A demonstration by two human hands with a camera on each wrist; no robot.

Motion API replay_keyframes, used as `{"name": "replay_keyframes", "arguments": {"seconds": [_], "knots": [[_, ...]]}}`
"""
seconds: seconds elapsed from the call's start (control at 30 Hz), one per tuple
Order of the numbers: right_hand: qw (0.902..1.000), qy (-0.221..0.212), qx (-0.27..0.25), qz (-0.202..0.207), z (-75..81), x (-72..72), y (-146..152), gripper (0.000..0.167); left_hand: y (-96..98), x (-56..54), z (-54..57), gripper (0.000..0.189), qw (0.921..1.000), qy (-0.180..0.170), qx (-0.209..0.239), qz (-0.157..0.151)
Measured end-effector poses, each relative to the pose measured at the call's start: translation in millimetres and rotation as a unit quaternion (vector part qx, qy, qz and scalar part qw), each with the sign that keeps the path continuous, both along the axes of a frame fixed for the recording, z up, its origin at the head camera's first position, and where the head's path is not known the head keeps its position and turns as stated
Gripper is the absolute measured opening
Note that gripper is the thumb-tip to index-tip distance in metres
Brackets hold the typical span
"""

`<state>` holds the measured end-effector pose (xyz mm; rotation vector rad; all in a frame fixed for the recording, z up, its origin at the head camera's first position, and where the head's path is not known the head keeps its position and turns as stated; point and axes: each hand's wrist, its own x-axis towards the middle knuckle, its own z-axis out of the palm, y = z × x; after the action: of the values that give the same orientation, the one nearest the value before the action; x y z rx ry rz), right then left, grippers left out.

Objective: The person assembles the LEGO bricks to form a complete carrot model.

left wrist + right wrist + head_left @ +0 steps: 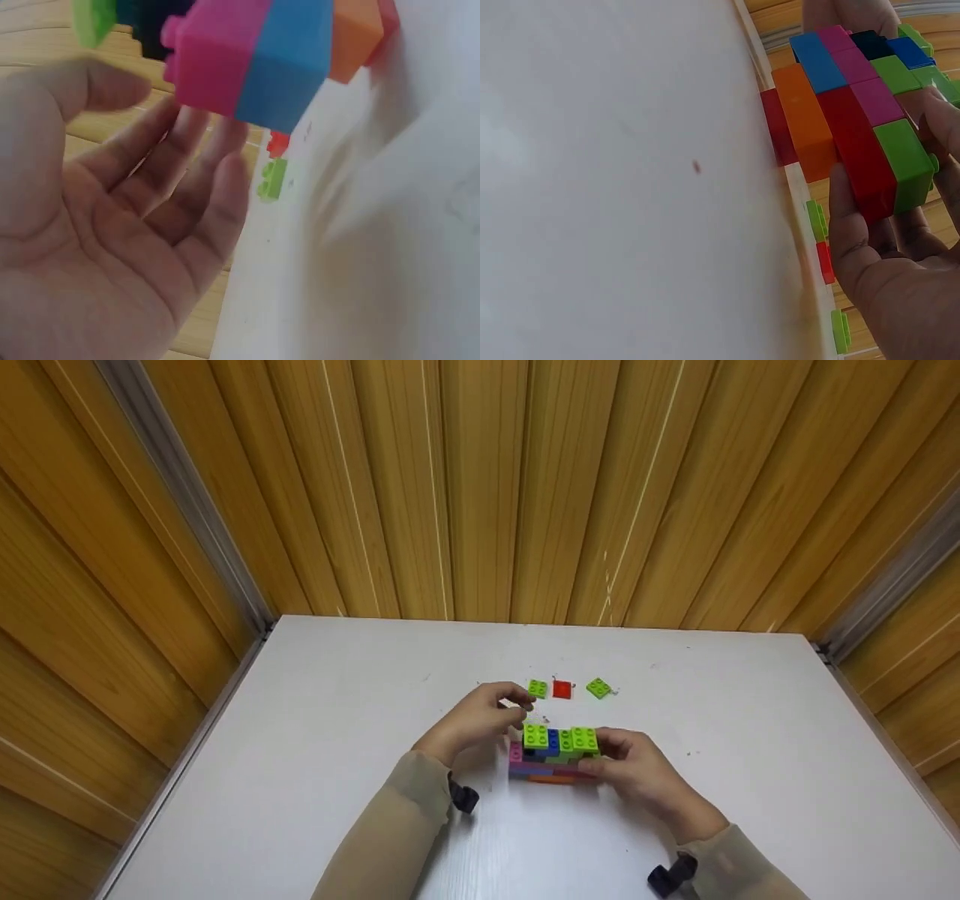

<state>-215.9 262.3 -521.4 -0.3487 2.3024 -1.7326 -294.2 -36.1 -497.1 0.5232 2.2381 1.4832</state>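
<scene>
A stack of toy building bricks point(551, 769) stands near the middle of the white table, with red and orange low down, blue, pink and green above. Two light green bricks top it, one at each side. My right hand point(646, 771) grips the stack's right end, its fingers and thumb around a red brick point(859, 154) and a green brick point(904, 166) in the right wrist view. Beside the left end is my left hand point(474, 721), fingers loosely bent and holding nothing. In the left wrist view its fingertips come close to the pink brick point(217, 56).
Behind the stack lie a green brick point(538, 688), a red brick point(562, 689) and another green brick point(598, 688) on the white table point(360, 697). Wood-look panels point(480, 495) rise at the table's back and sides. Each wrist wears a black strap.
</scene>
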Motion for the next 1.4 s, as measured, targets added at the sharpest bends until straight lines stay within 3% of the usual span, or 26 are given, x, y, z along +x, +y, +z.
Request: {"name": "replay_keyframes", "arguments": {"seconds": [0.13, 0.23, 0.4, 0.53, 0.73, 1.17, 1.4], "knots": [[1.0, -0.006, -0.004, -0.001, 0.3, 0.2, -2, 0.052, 9.8, -17.0, -1.9, 0.043, 0.9975, -0.037, -0.017, 0.058], [0.9999, -0.01, -0.005, 0.0, 0.2, 0.2, -4, 0.052, 16.0, -28.2, -5.9, 0.043, 0.994, -0.064, -0.033, 0.082], [1.0, -0.006, 0.0, 0.004, -0.5, 0.3, -5, 0.052, 25.3, -45.0, -15.0, 0.046, 0.9917, -0.046, -0.071, 0.097], [1.0, 0.0, -0.001, 0.009, 0.4, 0.0, -6, 0.052, 31.7, -52.7, -15.9, 0.05, 0.9893, -0.036, -0.095, 0.105], [0.9999, 0.005, -0.003, 0.011, 0.3, 0.1, -6, 0.05, 39.6, -57.3, -14.5, 0.049, 0.9862, -0.036, -0.127, 0.101], [1.0, 0.0, -0.006, 0.002, -0.1, 1.9, -4, 0.051, 47.7, -50.5, -15.8, 0.035, 0.9638, 0.097, -0.233, 0.087], [1.0, 0.002, 0.0, 0.001, -1.0, 0.9, 0, 0.051, 43.0, -47.8, -16.9, 0.036, 0.9749, 0.056, -0.194, 0.094]]}}
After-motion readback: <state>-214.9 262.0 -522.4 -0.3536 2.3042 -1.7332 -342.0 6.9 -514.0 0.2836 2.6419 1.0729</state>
